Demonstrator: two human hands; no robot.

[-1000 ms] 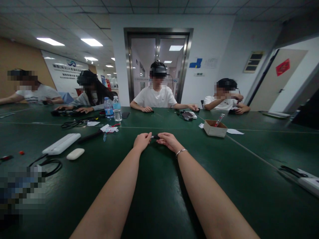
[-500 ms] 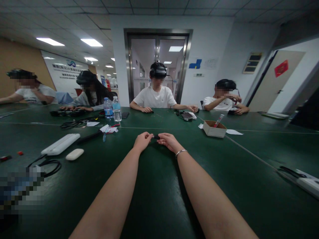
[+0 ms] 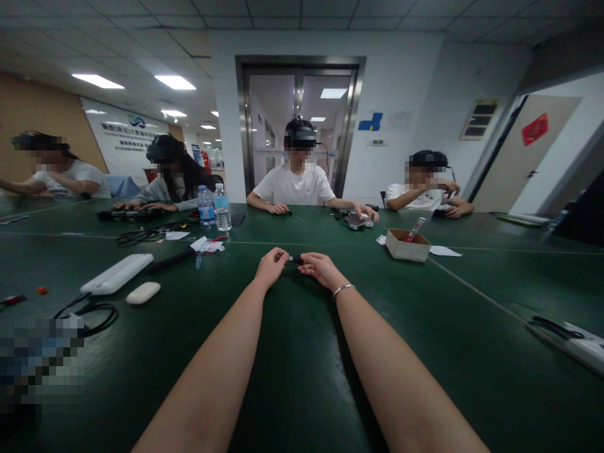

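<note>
My left hand (image 3: 270, 267) has drawn a touch away from my right hand (image 3: 321, 267) since half a second ago, baring more of the pale end of the black piece (image 3: 296, 259); across the table (image 3: 302, 352), a co-worker's hand (image 3: 365, 214) has come down at a grey device (image 3: 352, 220).

The table spreads all round my fingers. Left of them and a little nearer me lies a white strip (image 3: 117, 274). Beyond them to the left, two bottles (image 3: 221, 211) stand upright, side by side; how full they are I cannot tell. Beyond them to the right sits an open box (image 3: 406, 250), a slim stick (image 3: 416, 228) leaning out over its rim, I think because it is longer than the box is deep; what else is inside I cannot see. The white case (image 3: 143, 293) lies left of my fingers, nearer me than the strip.

Smallest, the black piece is between my hands. My right thumb and fingers pinch its dark end, I'd say to steady it; my left fingertips are pressed together by the pale end, whether gripping it I cannot tell.
</note>
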